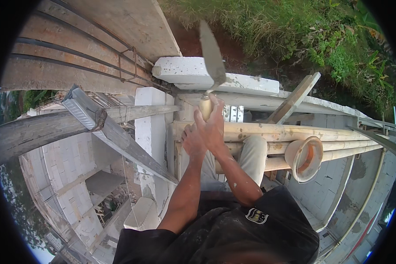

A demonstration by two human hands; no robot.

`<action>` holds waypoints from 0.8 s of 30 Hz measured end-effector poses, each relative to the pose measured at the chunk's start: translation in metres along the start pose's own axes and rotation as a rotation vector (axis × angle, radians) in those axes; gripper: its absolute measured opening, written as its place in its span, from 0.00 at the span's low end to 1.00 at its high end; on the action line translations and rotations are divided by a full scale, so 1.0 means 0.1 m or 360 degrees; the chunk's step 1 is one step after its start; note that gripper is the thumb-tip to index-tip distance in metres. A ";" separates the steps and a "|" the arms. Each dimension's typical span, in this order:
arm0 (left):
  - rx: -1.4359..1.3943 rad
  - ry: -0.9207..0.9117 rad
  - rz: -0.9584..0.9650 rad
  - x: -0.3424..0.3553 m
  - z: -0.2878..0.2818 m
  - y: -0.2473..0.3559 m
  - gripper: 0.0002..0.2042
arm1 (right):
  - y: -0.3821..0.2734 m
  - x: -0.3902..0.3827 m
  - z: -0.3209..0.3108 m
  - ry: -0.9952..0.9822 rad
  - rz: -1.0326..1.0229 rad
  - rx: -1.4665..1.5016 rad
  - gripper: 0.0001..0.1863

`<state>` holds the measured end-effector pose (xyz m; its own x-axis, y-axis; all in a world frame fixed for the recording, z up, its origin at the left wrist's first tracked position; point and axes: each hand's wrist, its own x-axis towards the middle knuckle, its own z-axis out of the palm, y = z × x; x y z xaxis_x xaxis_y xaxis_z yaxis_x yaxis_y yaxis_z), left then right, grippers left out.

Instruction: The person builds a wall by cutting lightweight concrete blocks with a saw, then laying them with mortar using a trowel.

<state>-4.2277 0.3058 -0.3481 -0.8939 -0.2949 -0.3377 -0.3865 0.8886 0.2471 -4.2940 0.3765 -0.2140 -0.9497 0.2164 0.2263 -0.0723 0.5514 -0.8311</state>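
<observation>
Up on the scaffold, both hands meet at the wooden handle of a trowel (212, 55). The right hand (213, 125) is closed tight around the handle, and the left hand (192, 141) is curled just below and against it, fingers bent, though how much of the handle it grips cannot be told. The trowel's flat grey metal blade, smeared with mortar, rises straight up from the hands, tilted slightly left. Just beyond the blade lies a white lightweight block (180, 69), rough and speckled, with another white block (150, 127) standing upright to the left of the hands. Right of the hands run pale bamboo poles (294, 132), round and smooth, carrying a mortar-caked bucket (304, 158) with an orange inside, tipped on its side. A small oval patch (256, 215) sits on the black shirt below the hands.
</observation>
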 end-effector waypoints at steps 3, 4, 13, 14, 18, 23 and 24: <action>-0.0193 0.0121 0.0130 0.12 0.21 -0.14 0.32 | -0.06 -0.11 0.18 -0.0825 0.0542 0.0201 0.29; -0.0252 0.0301 0.0171 0.26 0.12 -0.01 0.32 | -0.02 -0.15 0.22 -0.0548 0.0385 0.0209 0.29; -0.0103 0.0029 0.0147 0.01 -0.02 -0.01 0.34 | -0.02 0.25 0.10 -0.0932 0.1090 0.0810 0.28; -0.0106 0.0029 0.0154 0.01 0.00 -0.01 0.34 | 0.01 0.31 0.15 -0.0925 0.1089 0.0807 0.28; -0.0066 0.0070 0.0129 0.08 0.40 -0.19 0.35 | -0.06 0.41 0.38 -0.1257 0.0836 0.0439 0.32; 0.0158 -0.0096 0.0142 0.07 0.32 -0.12 0.34 | -0.26 0.53 0.28 -0.1353 0.1046 0.0714 0.28; 0.0030 -0.0087 0.0069 0.06 0.19 -0.01 0.34 | -0.25 0.55 0.22 -0.1341 0.1058 0.0709 0.28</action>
<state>-4.2285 0.3094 -0.3674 -0.8958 -0.2367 -0.3761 -0.3427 0.9068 0.2455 -4.3511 0.3567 -0.1925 -0.7302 -0.3405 -0.5923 0.5750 0.1618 -0.8020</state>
